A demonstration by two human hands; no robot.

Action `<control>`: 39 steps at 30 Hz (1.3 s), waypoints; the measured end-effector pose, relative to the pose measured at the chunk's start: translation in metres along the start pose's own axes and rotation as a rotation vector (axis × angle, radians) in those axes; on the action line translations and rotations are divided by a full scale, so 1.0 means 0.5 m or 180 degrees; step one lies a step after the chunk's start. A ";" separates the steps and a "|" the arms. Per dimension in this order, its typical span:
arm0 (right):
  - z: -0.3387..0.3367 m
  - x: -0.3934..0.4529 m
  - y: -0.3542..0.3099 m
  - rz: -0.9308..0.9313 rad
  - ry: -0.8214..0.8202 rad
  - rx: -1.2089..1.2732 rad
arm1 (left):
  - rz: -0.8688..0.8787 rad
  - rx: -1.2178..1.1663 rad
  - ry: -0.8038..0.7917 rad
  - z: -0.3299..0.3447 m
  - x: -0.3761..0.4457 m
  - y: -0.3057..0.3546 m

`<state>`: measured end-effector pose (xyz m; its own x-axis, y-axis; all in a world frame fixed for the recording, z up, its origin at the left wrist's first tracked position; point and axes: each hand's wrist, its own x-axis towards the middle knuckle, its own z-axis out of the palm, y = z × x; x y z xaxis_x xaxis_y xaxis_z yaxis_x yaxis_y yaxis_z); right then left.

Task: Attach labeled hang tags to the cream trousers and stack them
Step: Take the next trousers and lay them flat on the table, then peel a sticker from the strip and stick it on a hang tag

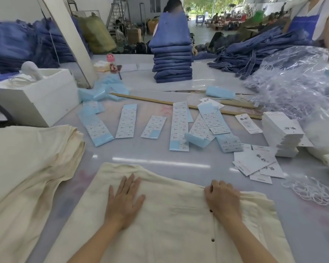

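Observation:
A pair of cream trousers lies flat on the table right in front of me. My left hand presses on it with fingers straight and spread. My right hand has its fingers curled into the fabric at the trousers' right edge. A pile of cream trousers sits to the left. White hang tags lie loose and in a tall stack at the right. Several strips of sticker labels are spread across the middle of the table. A tangle of white string lies at the right.
A white box stands at the left. Long wooden sticks cross the table behind the labels. A stack of folded blue jeans stands further back, clear plastic bags are heaped at the right, and two people work at the far side.

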<state>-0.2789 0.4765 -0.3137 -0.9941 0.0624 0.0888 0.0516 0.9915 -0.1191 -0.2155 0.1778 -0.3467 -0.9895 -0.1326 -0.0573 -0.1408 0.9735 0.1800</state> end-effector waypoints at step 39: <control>0.068 0.380 -0.186 0.0175 -0.0520 0.2263 | -0.1211 -0.2453 -0.0282 -0.076 0.517 0.280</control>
<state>-0.4758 0.3921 -0.3196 -0.9963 0.0372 -0.0777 0.0826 0.6704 -0.7374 -0.4925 0.2729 -0.2989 -0.8690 -0.3777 -0.3197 -0.4764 0.4637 0.7470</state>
